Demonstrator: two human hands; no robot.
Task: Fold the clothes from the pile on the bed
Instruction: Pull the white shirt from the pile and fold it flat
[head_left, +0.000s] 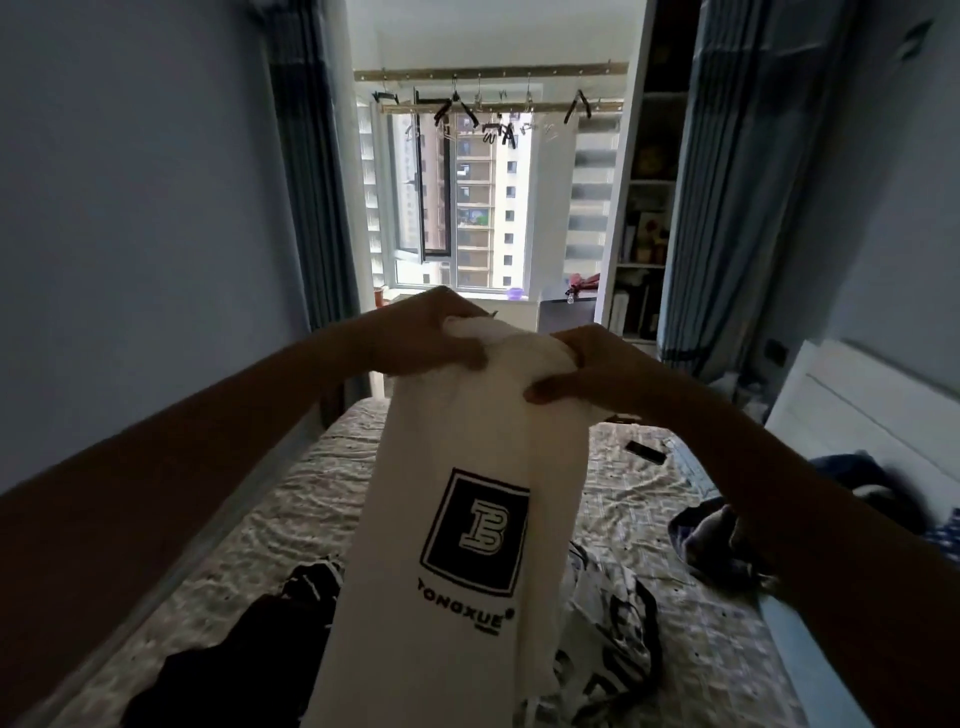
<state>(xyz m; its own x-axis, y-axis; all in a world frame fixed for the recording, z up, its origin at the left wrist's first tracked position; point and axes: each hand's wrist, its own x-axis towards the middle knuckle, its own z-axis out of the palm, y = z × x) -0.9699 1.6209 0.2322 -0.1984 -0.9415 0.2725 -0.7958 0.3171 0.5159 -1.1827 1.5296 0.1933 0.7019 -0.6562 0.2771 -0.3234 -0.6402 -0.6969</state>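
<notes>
Both hands are raised in front of the person, close together, and each one is closed on the top edge of a white shirt (467, 519). The left hand (431, 332) pinches a bunched corner of the cloth between thumb and fingers. The right hand (587, 369) grips the edge just beside it, with the thumb in front of the fabric. Only a short bulge of cloth separates the two hands, so the top edge is gathered and not stretched.

From the hands the shirt hangs straight down, with its long axis vertical. It looks narrow, perhaps doubled lengthwise. A black square logo (475, 535) with printed letters under it faces the camera. The lower end goes out of the picture, so I cannot tell if it touches the bed (260, 519).

I think the shirt is being sorted out or shaken open before folding. If so, the hands need to move apart along the top edge, because the cloth lies below them and between them, equally near to both.

Under the shirt, the pile (613, 623) of dark and striped clothes lies on the bed, with a dark garment (249, 660) to its left. More clothes (727, 535) lie under the right forearm. A small dark flat thing (645, 452) lies farther away on the sheet.
</notes>
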